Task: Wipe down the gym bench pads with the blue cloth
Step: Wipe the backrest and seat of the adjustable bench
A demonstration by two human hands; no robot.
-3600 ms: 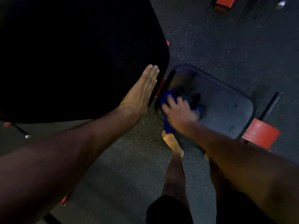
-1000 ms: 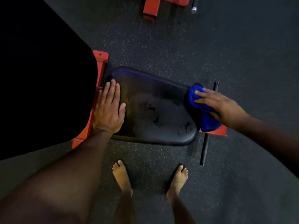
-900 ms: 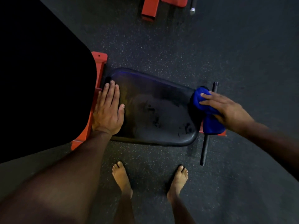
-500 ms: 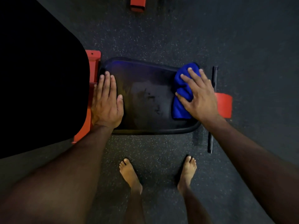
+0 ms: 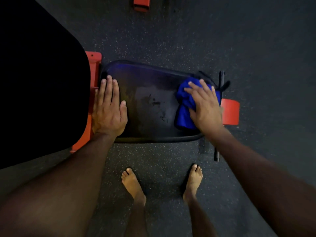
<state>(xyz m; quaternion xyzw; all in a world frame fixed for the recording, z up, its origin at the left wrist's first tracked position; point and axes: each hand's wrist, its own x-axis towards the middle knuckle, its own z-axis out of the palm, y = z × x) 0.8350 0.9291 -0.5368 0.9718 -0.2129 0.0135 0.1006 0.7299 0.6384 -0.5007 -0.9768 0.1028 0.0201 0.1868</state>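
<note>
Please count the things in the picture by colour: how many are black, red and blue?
Black: 3 - seat pad, big pad, bar
Red: 3 - frame, end cap, far piece
Blue: 1 - cloth
Total: 7

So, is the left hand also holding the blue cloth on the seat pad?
No, the left hand lies flat and bare on the seat pad, while only the right hand presses the blue cloth.
</note>
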